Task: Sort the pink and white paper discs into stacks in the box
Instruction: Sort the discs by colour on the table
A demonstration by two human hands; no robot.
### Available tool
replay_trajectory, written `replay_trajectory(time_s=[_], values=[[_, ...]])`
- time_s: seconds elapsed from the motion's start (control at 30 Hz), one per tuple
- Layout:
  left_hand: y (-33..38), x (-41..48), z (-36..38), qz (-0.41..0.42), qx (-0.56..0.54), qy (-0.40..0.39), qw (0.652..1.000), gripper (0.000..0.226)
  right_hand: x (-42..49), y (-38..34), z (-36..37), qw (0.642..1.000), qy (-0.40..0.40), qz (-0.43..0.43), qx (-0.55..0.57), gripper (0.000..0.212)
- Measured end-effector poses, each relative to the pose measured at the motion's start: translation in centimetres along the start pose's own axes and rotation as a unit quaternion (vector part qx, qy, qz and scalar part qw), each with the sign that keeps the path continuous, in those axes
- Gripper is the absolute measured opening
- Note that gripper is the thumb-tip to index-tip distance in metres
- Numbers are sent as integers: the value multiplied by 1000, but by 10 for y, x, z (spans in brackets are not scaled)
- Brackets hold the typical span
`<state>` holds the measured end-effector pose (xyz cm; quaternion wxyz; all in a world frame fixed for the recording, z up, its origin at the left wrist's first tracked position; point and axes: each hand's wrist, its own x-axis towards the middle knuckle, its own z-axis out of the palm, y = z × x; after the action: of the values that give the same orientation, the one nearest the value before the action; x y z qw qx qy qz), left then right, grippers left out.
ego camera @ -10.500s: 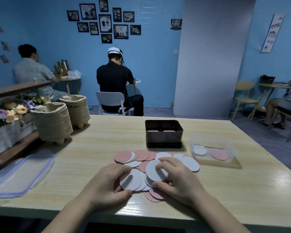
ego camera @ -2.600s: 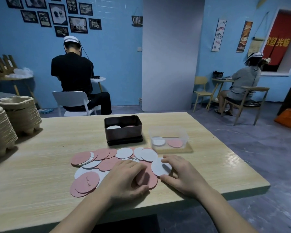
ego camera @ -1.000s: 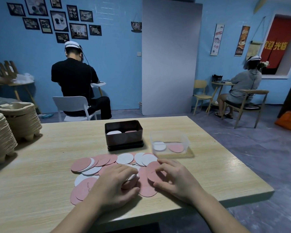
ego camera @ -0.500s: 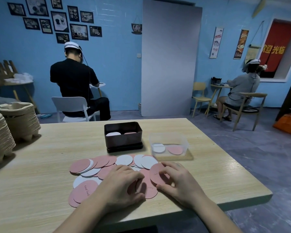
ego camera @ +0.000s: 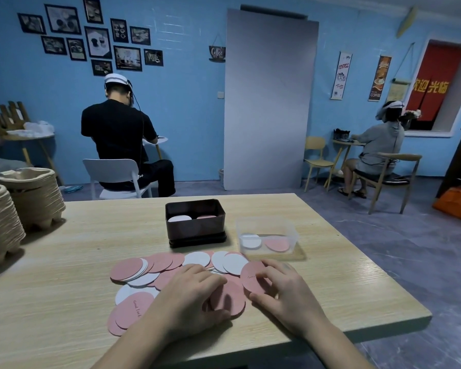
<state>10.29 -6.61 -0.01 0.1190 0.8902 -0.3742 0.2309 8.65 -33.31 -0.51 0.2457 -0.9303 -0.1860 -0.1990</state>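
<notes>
The wooden table carries everything here, and the dark box near its middle is our landmark: inside it a white stack sits on the left and a pink stack on the right, both low, so by my reckoning the sorting is early going. Just right of the dark box stands a clear plastic tub with one white and one pink disc lying in it. In front of the dark box, toward the camera, spreads the loose heap of discs, pink and white overlapping. The left hand lies flat and spread on the heap, clamped on nothing I can see; the right hand, front-right of the dark box, has thumb and fingers pinched together on a pink disc, tilting its edge up off the pile. To do this well, I'd say keep the left hand pinning the neighbours, peel just one sheet, check nothing clings beneath, then set it square on the pink stack. Now the writing: a pink disc at the heap's near-left edge reads "Good Luck" as best I can tell; far behind the dark box a hanging sign says "Coffee" and two banners say "COFFEE"
</notes>
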Motion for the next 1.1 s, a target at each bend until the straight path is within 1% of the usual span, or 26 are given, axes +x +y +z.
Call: replay_trajectory(time_s=[0.1,0.2,0.33,0.47,0.63,0.77,0.83,0.9,1.03,1.1], values=[[-9,-3,1,2,-17,86,996,48,2,-2,0,1000,-5,-6,6,38],[-13,-5,6,-11,-34,127,991,43,5,-3,4,999,-33,-22,7,45],[-12,-5,10,-13,-27,125,992,46,10,-7,8,997,-63,-54,6,56],[-12,-4,11,7,-24,95,995,53,14,-16,15,993,-80,-88,25,62],[-11,-4,8,17,-37,80,996,54,17,-25,25,989,-81,-112,48,55],[-14,-10,11,-26,-53,85,995,58,14,-19,20,993,-39,-88,75,47],[-15,-11,12,-36,-66,91,993,51,13,-18,18,993,-24,-87,80,44],[-15,-11,12,-26,-74,92,993,37,12,-19,18,992,-23,-94,80,41],[-13,-8,9,-10,-73,101,992,22,14,-22,20,991,-35,-97,80,43],[-13,-7,8,-11,-76,102,992,19,16,-23,21,992,-49,-98,69,44]])
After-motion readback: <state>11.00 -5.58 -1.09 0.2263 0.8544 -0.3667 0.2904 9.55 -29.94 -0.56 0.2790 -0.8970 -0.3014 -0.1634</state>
